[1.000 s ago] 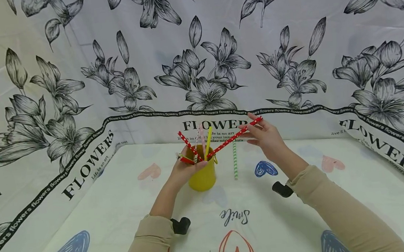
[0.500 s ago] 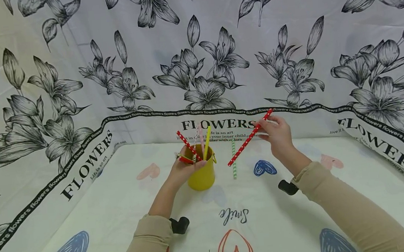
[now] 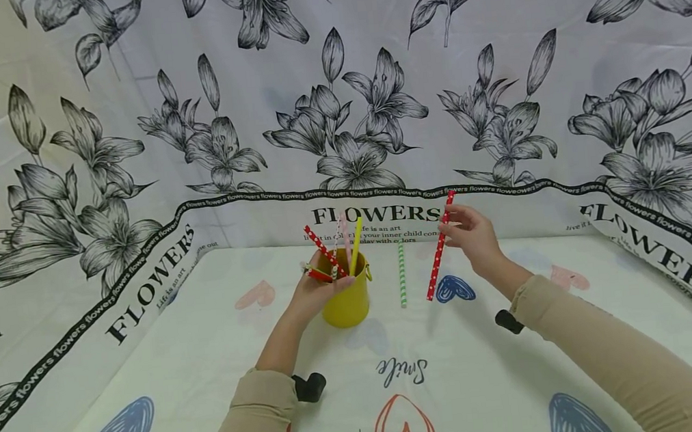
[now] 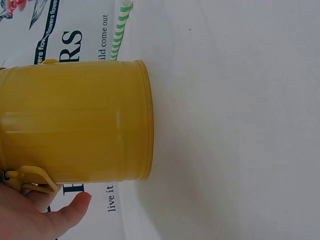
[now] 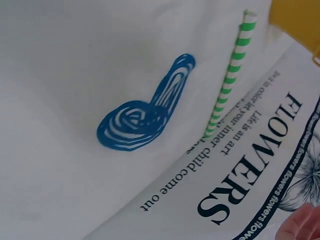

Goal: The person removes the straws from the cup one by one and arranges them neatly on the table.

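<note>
My left hand grips the yellow bucket at its upper left side, thumb across the front near the rim. In the left wrist view the bucket shows a small side loop, with fingers close by it. Several paper straws lean inside: a red one with white dots, a pale pink one and a yellow one. My right hand pinches another red dotted straw near its top, nearly upright above the table. Right wrist view catches only fingertips in a corner.
A green-and-white striped straw lies on the white tablecloth between the bucket and the right hand. Behind stands a floral-printed cloth backdrop. Black wrist-mounted pieces, one of them the left, project below the sleeves.
The right hand has drawn the red dotted straw out of the bucket, moved it right and turned it nearly upright. The left hand and bucket have stayed put.
</note>
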A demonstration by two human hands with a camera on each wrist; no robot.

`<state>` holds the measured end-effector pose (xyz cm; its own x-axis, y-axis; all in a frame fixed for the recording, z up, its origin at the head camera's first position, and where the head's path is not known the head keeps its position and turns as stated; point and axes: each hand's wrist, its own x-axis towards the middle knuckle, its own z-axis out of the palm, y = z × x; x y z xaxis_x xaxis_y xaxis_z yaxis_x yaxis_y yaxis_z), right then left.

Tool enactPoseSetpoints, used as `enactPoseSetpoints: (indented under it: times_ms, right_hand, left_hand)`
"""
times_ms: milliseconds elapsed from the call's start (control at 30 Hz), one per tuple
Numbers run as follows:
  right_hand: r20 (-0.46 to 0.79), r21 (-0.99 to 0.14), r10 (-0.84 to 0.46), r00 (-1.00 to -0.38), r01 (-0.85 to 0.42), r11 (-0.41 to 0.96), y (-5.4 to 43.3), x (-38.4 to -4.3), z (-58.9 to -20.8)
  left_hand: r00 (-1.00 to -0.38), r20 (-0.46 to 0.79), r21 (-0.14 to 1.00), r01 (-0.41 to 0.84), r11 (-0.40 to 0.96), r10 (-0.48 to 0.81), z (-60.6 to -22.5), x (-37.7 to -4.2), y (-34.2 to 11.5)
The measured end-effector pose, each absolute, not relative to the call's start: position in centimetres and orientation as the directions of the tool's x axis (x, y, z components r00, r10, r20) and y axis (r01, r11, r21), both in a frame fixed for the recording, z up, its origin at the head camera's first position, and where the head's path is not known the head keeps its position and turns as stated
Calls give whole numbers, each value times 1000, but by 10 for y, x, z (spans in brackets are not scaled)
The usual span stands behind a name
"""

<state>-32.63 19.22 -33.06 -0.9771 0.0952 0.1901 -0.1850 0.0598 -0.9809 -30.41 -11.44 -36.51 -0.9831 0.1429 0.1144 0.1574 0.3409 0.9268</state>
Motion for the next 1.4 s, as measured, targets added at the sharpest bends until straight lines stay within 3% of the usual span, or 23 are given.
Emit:
enactPoseSetpoints:
  times_ms: [133, 300, 1033, 1400]
  right_hand:
    - [203, -952, -24, -979, -203, 228, 198, -330, -337]
    - [224, -916, -92, -970, -242, 320, 203, -339, -344]
    - [65, -887, -257, -964, -173, 428, 195, -386, -381]
    - [-77, -836, -245, -966, -71, 543, 189, -399, -392]
  left_hand:
    - [-983, 116, 927, 159, 339, 143, -365, -305, -114]
    - [-986, 109, 926, 148, 348, 129, -365, -305, -114]
    - [-986, 119, 932, 151, 330, 113, -366, -303, -114]
    - [-990, 94, 932, 123, 340, 101, -368, -303, -112]
